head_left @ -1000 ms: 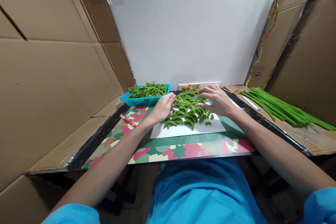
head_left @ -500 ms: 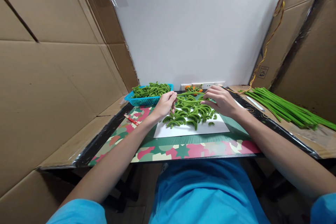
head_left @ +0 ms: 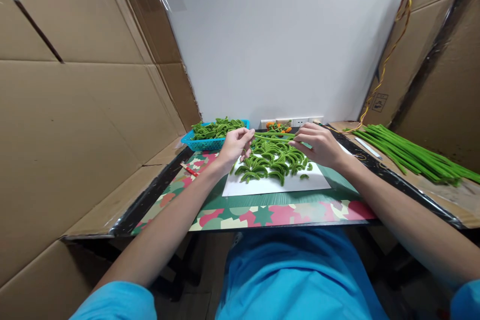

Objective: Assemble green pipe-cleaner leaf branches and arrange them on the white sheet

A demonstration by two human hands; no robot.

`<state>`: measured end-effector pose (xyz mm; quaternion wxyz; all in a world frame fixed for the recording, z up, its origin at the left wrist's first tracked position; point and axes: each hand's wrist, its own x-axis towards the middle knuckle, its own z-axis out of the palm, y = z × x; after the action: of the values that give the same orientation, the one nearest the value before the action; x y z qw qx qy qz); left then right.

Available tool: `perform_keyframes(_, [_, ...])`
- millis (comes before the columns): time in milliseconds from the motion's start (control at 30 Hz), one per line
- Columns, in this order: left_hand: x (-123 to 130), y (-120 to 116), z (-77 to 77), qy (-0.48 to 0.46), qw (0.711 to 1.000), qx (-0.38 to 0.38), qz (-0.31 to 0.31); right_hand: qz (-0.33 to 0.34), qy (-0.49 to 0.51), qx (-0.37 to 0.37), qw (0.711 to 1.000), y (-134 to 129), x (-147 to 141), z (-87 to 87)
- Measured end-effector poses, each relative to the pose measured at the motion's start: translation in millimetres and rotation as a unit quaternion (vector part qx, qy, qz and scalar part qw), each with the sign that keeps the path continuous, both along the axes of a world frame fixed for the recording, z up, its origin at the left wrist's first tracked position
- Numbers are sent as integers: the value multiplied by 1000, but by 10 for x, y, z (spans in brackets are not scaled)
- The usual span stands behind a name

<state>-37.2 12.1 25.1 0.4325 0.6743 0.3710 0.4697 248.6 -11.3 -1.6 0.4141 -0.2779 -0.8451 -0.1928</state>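
Note:
A green pipe cleaner (head_left: pixel 273 135), apparently doubled into two strands, stretches between my hands above the desk. My left hand (head_left: pixel 236 146) pinches its left end between thumb and finger. At the other end, my right hand (head_left: pixel 314 143) has its fingers closed on the strands. Below the hands, many short curved pieces of green pipe cleaner (head_left: pixel 277 167) lie over a white sheet of paper (head_left: pixel 243 189). One small curled piece (head_left: pixel 304 176) sits apart on the right of the sheet.
A blue basket (head_left: pixel 202 144) heaped with bent green pieces stands at the back left. Orange flower-like shapes (head_left: pixel 279 127) lie by the wall sockets (head_left: pixel 300 122). On the right are long straight pipe cleaners (head_left: pixel 423 157) and a white strip (head_left: pixel 367 148). A red stick-like item (head_left: pixel 189 170) lies left.
The two strands between my hands have drawn closer together and straighter. Both hands keep nearly the same place, and the whole view has shifted slightly.

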Motion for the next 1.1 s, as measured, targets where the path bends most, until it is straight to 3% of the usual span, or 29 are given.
perform_keyframes(833, [81, 92, -92, -40, 990, 124, 42, 57, 47, 52, 996, -8, -129, -6])
perform_keyframes(1100, [-38, 144, -74, -28, 985, 159, 65, 46, 25, 85, 995, -6, -90, -12])
